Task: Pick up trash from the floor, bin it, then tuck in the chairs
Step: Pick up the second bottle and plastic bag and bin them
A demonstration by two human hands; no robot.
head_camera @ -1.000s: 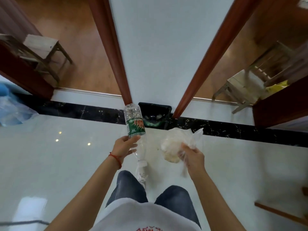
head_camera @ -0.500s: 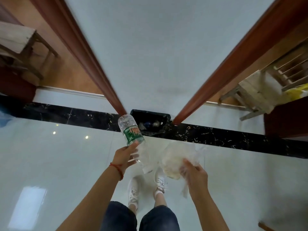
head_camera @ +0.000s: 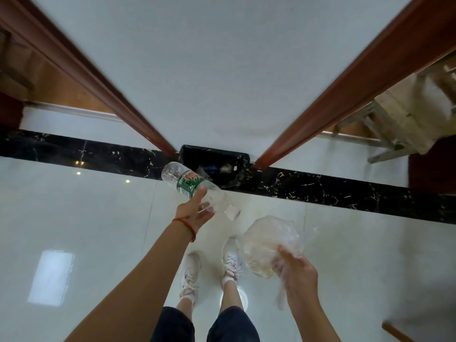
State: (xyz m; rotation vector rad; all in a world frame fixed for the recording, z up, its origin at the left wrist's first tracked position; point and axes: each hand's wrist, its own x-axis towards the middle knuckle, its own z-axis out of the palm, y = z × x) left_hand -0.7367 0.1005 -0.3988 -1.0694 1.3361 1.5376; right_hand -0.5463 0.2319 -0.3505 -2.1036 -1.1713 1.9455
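My left hand [head_camera: 195,211] grips a clear plastic bottle [head_camera: 190,185] with a green label, tilted with its base up and left, cap down and right. The bottle hangs just in front of a black-lined bin [head_camera: 234,157] that stands against the wall between two brown door frames; some trash shows inside it. My right hand [head_camera: 296,270] holds a crumpled clear plastic bag [head_camera: 269,239], lower and to the right of the bin, above my right shoe.
A black marble strip [head_camera: 345,191] runs along the wall's foot over glossy white tiles. A wooden chair [head_camera: 404,114] stands in the room at right. Another wooden piece [head_camera: 394,332] shows at the bottom right corner. Doorways open left and right.
I have stepped closer to the bin, which now looks larger. The bottle has tilted further sideways toward the bin, and the bag has dropped lower on the right.
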